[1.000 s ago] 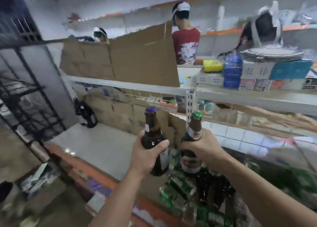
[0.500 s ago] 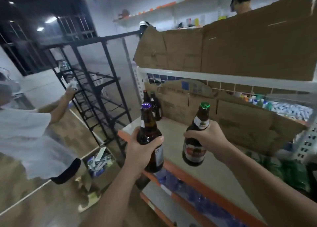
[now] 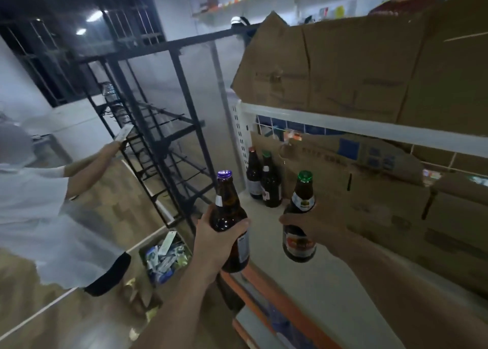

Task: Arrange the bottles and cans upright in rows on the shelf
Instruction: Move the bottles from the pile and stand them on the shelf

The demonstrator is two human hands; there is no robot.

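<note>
- Bystander in white shirt [image 3: 31,216], far left of frame, arm out toward black wire rack [image 3: 163,127].
- Left hand [image 3: 214,239], lower centre: fingers wrapped round purple-capped brown bottle [image 3: 227,211], upright, over the shelf's left end.
- Two brown bottles [image 3: 270,187] upright, side by side, at back corner of shelf [image 3: 317,282].
- Right hand [image 3: 317,227]: fingers curled round green-capped brown bottle [image 3: 299,245], slightly tilted, over shelf board.
- Cardboard sheets [image 3: 369,66], right.
</note>
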